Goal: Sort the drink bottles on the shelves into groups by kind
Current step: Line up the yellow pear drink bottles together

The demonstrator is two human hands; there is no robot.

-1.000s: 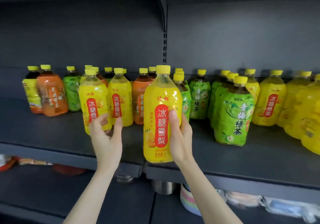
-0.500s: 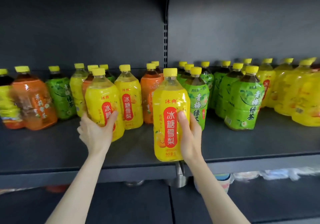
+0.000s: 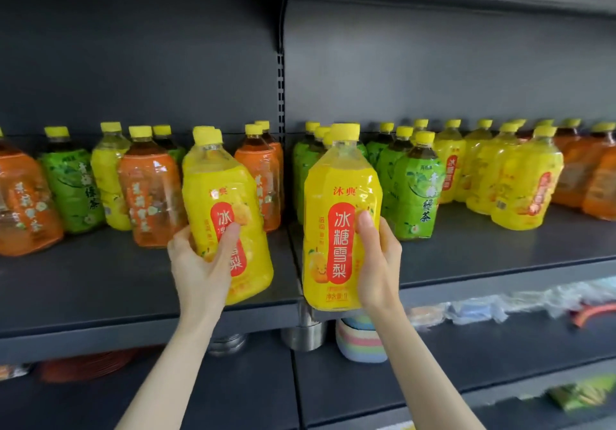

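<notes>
Nearest, lower centre: I am watching the right hand [image 3: 376,263] wrapping the lower half of the right bottle [image 3: 340,196], a yellow one, with the thumb lying across the red label and the fingers hidden behind. That bottle is hanging upright in front of the shelf [image 3: 133,326], its base below the lip, so the hand is carrying all of it.

Left of centre, the left hand [image 3: 200,263] is gripping the left bottle [image 3: 223,186], also yellow, low on its body, thumb on the label. It is tilting left. I cannot tell whether its base is touching the shelf.

Handling, my judgement: both are looking full, so heavy for one hand. The glossy sleeve is likely slippery, and the plastic wall is probably giving a little under a squeeze. I am favouring a grip round the mid-body, with the neck under the cap as a second hold.

Further back, orange bottles [image 3: 150,193] are mixing with green and yellow across the left half. Green bottles [image 3: 416,189] are standing just behind the right bottle. A yellow group [image 3: 500,183] is sitting at mid right, the likely home for both.
</notes>
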